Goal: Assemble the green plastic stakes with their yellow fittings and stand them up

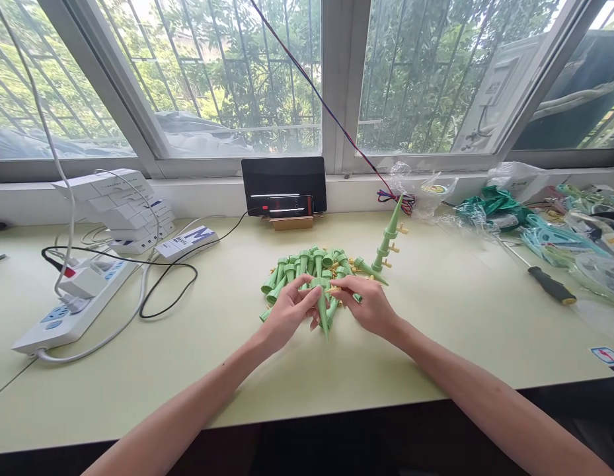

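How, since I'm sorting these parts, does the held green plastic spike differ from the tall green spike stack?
The held green plastic spike points down; the tall green spike stack points up. The spike sits in the left hand; the stack stands untouched. Both are green and taper to a tip.

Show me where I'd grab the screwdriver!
Take the screwdriver by its dark handle, probably from above with the right hand. The handle is thick and lies toward the near right, while the thin shaft points away.
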A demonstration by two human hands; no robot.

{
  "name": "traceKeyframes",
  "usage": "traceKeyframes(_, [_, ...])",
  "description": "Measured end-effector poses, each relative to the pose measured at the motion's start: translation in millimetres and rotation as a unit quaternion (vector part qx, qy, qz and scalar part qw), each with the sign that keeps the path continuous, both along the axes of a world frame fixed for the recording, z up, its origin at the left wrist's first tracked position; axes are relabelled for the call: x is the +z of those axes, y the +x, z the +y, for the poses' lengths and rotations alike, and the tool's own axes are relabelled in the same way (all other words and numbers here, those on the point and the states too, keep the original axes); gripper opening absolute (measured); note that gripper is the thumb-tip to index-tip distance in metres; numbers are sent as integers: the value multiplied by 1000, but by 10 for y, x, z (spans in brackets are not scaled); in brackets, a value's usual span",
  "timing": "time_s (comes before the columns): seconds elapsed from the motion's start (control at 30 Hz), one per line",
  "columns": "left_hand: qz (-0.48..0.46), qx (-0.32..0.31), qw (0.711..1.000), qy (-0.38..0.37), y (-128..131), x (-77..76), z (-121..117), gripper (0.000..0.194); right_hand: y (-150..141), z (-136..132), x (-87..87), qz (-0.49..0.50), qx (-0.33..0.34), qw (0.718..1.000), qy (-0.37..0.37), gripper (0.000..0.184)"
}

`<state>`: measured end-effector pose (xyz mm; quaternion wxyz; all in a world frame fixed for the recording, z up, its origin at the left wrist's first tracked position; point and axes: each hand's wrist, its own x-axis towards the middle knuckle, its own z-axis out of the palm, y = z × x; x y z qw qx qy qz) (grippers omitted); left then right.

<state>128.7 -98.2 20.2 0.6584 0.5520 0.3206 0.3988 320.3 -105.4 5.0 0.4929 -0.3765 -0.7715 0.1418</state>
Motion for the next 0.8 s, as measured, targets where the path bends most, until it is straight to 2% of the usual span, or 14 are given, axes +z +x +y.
traceKeyframes(0.27, [1,6,1000,7,3,16,4,32,-9,-23,35,-12,13,999,-34,26])
traceKeyframes(0.57, [-14,17,1000,2,3,4,16,30,4,-14,30,-1,31,998,-52,20])
traceKeyframes(0.8, [26,1,997,70,-20,-9,7,24,-11,-43,67,-11,27,997,-68,25])
